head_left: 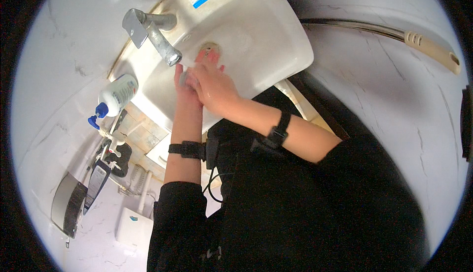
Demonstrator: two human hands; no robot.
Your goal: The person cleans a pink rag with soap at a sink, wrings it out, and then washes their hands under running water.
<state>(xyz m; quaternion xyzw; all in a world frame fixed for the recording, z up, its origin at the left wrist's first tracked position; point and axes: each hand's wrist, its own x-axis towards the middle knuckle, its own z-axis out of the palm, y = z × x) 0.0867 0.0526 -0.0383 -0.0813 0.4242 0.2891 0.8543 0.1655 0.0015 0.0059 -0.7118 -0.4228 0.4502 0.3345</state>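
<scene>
Both of my hands are together over the white washbasin (246, 40), just below the outlet of the metal faucet (160, 42). My left hand (183, 87) has its thumb apart and pink fingers stretched toward the drain (212, 48). Across its palm lies my right hand (213, 85), touching it; its fingers are blurred and partly hidden. A small grey-blue patch shows between the hands, and I cannot make out whether it is water or an object. Each forearm wears a black strap with a small device.
A white pump bottle (118, 94) with a blue top stands on the basin's left edge. To the right, a metal rod with a beige handle (433, 52) lies against the marbled wall. Pipes (111, 144), a dark-framed mirror-like panel (69, 205) and a white box (134, 225) are at lower left.
</scene>
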